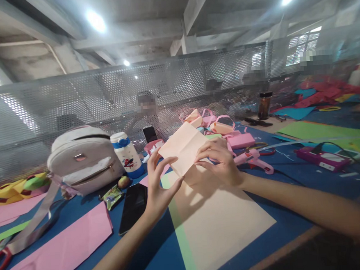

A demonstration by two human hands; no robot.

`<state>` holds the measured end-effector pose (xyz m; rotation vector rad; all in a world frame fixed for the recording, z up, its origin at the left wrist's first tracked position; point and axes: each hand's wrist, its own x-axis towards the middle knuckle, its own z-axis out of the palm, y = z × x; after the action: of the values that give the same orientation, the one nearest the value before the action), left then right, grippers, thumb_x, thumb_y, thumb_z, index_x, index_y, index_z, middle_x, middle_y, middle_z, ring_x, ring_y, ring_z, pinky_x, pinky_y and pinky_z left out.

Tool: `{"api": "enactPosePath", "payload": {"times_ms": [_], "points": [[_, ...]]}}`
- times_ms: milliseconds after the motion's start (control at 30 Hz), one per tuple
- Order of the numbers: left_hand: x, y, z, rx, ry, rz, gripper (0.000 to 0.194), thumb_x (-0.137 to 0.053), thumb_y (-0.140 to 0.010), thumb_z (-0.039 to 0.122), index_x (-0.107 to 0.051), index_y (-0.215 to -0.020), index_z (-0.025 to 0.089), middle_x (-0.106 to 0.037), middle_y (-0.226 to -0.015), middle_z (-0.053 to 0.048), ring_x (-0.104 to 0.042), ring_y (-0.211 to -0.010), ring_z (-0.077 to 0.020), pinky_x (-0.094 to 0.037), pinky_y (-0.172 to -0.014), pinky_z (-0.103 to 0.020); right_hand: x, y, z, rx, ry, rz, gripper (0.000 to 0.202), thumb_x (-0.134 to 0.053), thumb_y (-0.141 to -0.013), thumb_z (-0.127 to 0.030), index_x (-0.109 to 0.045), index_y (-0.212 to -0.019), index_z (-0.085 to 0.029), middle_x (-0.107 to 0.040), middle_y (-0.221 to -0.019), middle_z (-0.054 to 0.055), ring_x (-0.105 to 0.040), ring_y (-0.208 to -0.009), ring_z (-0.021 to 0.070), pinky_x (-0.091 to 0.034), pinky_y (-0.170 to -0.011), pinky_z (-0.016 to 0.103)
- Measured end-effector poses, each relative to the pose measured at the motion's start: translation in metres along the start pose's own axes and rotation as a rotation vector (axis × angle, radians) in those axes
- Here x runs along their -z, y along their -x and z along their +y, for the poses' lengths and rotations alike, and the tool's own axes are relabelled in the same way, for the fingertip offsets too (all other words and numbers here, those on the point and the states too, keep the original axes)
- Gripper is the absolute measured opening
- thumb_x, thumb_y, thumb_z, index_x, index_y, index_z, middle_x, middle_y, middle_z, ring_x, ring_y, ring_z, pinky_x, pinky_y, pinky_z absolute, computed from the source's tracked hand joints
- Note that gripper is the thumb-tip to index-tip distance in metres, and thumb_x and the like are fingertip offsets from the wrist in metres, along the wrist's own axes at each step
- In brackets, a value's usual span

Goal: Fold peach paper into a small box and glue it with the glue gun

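Note:
A folded piece of peach paper (183,145) is held up above the table, tilted, with a crease down its middle. My left hand (161,179) grips its left and lower edge between thumb and fingers. At the right edge, my right hand (217,159) pinches the same paper, its fingers bent together. Below both hands lies a large peach sheet (226,222), resting partly over a light green sheet (182,237) that shows along the left side. A black phone (134,206) lies left of my left wrist. The pink glue gun (255,160) rests just right of my right hand.
A white backpack (83,158) and a white-and-blue bottle (127,155) stand at the left. Pink sheets (64,246) cover the left front. Pink and peach paper pieces (219,126) are heaped behind. A purple power strip (323,158) with cables lies right. A perforated metal screen (170,78) closes the back.

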<state>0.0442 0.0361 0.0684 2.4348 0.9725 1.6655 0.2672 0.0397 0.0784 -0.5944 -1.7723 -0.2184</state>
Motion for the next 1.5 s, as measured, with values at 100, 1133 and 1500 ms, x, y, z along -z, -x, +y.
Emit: {"api": "enactPosePath", "payload": {"times_ms": [100, 1133, 1500], "points": [[0.0, 0.0, 0.001, 0.004, 0.001, -0.004, 0.035, -0.071, -0.084, 0.033, -0.061, -0.117, 0.028, -0.04, -0.145, -0.01, -0.034, -0.144, -0.0332, -0.031, -0.117, -0.058, -0.001, 0.0, 0.0, 0.001, 0.039, -0.033, 0.016, -0.063, -0.095, -0.033, -0.07, -0.084, -0.025, -0.072, -0.089, 0.002, -0.058, -0.09, 0.0232, -0.035, -0.088, 0.042], [-0.001, -0.002, -0.001, 0.039, 0.07, -0.049, 0.034, -0.069, -0.086, 0.038, -0.061, -0.117, 0.028, -0.042, -0.146, -0.01, -0.035, -0.144, -0.0322, -0.032, -0.116, -0.059, -0.001, -0.002, -0.004, 0.028, 0.095, -0.15, 0.013, -0.049, -0.098, -0.019, -0.056, -0.088, -0.022, -0.065, -0.092, 0.005, -0.052, -0.088, 0.0234, -0.034, -0.084, 0.038], [-0.002, 0.0, -0.01, 0.121, 0.088, 0.033, 0.033, -0.068, -0.086, 0.041, -0.061, -0.117, 0.029, -0.044, -0.143, -0.009, -0.03, -0.147, -0.0299, -0.027, -0.12, -0.055, -0.006, -0.002, -0.007, -0.253, -0.29, 0.021, 0.02, -0.047, -0.101, -0.037, -0.053, -0.088, -0.023, -0.058, -0.092, 0.006, -0.054, -0.094, 0.0232, -0.041, -0.089, 0.04]]}}
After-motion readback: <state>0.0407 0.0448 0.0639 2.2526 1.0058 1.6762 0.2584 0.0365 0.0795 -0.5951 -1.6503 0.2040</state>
